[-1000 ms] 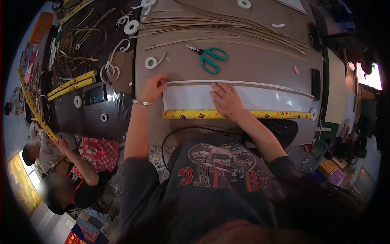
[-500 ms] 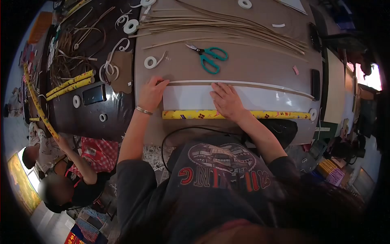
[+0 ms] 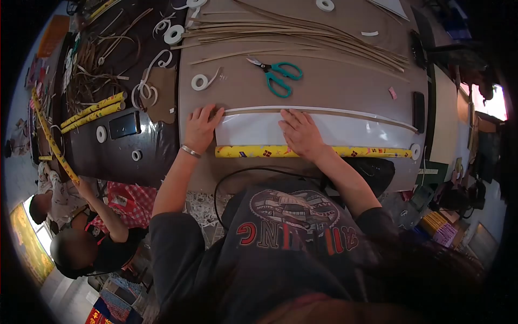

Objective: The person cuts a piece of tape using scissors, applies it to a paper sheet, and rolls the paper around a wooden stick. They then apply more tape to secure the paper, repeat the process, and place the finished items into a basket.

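Soft, rather dim light covers the middle of the frame, where the metal scissors with teal looped handles (image 3: 278,77) look reasonably sharp. The long, glossy white sheet (image 3: 251,128) shows a pale sheen. A pinkish-white window (image 3: 495,102) burns out at the right edge, and glare marks the shiny dark-brown tabletop (image 3: 100,156) at left. A black-clad person (image 3: 113,243) at lower left has a blurred head. Wide-angle distortion bends the outer areas, and the corners fall to black.
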Motion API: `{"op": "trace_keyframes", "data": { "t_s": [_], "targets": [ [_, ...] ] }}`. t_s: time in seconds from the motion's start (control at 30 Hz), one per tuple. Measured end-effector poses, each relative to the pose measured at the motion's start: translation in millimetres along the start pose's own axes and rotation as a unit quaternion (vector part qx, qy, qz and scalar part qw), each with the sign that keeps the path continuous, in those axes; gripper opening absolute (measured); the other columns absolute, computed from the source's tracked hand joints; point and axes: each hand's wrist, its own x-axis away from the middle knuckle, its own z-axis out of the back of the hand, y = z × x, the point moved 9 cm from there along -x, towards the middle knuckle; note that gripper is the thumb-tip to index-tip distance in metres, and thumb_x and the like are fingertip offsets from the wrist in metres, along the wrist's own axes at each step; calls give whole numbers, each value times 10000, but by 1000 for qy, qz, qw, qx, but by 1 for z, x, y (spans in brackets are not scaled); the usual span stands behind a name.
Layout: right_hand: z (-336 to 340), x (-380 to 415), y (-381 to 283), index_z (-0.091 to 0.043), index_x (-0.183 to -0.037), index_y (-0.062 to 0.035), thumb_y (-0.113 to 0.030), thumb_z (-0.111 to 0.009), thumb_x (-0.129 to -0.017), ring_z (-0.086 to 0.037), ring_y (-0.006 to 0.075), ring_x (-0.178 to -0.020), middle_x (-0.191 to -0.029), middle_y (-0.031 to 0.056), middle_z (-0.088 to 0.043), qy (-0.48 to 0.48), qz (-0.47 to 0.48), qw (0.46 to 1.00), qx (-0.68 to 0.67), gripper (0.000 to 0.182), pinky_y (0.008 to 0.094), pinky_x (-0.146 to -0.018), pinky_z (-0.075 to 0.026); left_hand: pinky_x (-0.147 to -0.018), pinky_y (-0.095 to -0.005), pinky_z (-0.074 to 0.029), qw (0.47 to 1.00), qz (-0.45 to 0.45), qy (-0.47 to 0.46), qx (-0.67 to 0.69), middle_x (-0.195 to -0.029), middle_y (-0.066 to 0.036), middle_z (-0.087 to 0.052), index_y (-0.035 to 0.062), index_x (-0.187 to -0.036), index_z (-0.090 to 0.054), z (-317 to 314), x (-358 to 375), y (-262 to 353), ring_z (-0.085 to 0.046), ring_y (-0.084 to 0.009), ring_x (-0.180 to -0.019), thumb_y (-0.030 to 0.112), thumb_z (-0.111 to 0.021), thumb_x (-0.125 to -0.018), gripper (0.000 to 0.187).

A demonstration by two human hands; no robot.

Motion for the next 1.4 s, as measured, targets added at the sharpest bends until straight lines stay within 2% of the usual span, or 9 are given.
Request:
{"op": "trace_keyframes", "data": {
  "t_s": [0.27,0.37,0.47,0.6,0.87,1.1,1.17,1.3,1.4],
  "targets": [
    [-1,0,1,-610,-1175,-70,-165,-647,-826,-441,309,-1272,-1394,106,-487,12,9,1000,-5,364,500,-1007,-410,-780,-400,-418,999,-4,-10,-34,-1241,-20,-553,221,-1200,-644,2,8,-16,-546,-222,-1038,97,-576,-803,421],
    [1,0,0,-612,-1162,-69,-165,-646,-823,-447,313,-1263,-1390,106,-490,13,7,1000,-4,354,501,-1003,-412,-796,-406,-418,995,30,-7,-94,-1232,-21,-563,224,-1189,-647,3,15,-36,-549,-224,-1054,97,-563,-795,422],
    [-2,1,2,-617,-1140,-69,-164,-644,-821,-452,318,-1255,-1380,105,-498,15,3,1000,7,335,499,-1000,-413,-813,-416,-422,995,47,19,-82,-1225,-21,-564,203,-1189,-645,12,15,-40,-545,-232,-1067,99,-562,-797,414],
    [2,2,2,-620,-1126,-71,-163,-642,-820,-457,320,-1247,-1367,105,-506,20,-1,1000,13,320,495,-999,-415,-858,-423,-422,998,59,-15,-6,-1232,-41,-558,152,-1230,-622,9,-11,-9,-531,-260,-1091,113,-616,-826,406],
    [2,2,3,-634,-1102,-65,-157,-650,-809,-467,311,-1222,-1338,113,-521,39,10,999,7,307,468,-986,-412,-865,-445,-402,999,5,-14,46,-1213,-25,-559,153,-1228,-621,4,-29,31,-521,-247,-1090,187,-658,-826,405],
    [3,8,9,-636,-1104,-63,-164,-642,-797,-468,304,-1220,-1326,114,-529,57,-2,998,-2,324,463,-989,-404,-885,-490,-396,998,30,-53,-13,-1244,-44,-559,169,-1215,-641,-1,-4,6,-506,-280,-1155,217,-674,-807,412],
    [-2,7,6,-639,-1101,-63,-187,-642,-782,-469,306,-1226,-1338,118,-524,42,1,999,-11,342,466,-999,-399,-898,-496,-393,999,22,5,-47,-1245,-57,-561,164,-1200,-652,10,-1,7,-503,-292,-1163,233,-672,-822,385],
    [-2,7,8,-640,-1097,-60,-237,-651,-769,-462,312,-1243,-1346,125,-522,53,-7,999,7,373,474,-1014,-391,-891,-467,-422,999,-12,9,33,-1240,-74,-565,131,-1199,-635,13,-47,69,-526,-314,-1125,167,-669,-833,369],
    [-5,1,1,-633,-1137,-63,-403,-718,-713,-424,294,-1309,-1386,122,-504,-34,-5,999,16,550,493,-1073,-337,-911,-470,-421,986,-77,6,150,-1238,-57,-571,131,-1224,-620,-11,-73,121,-525,-303,-1124,173,-660,-829,399]
  ]
}}
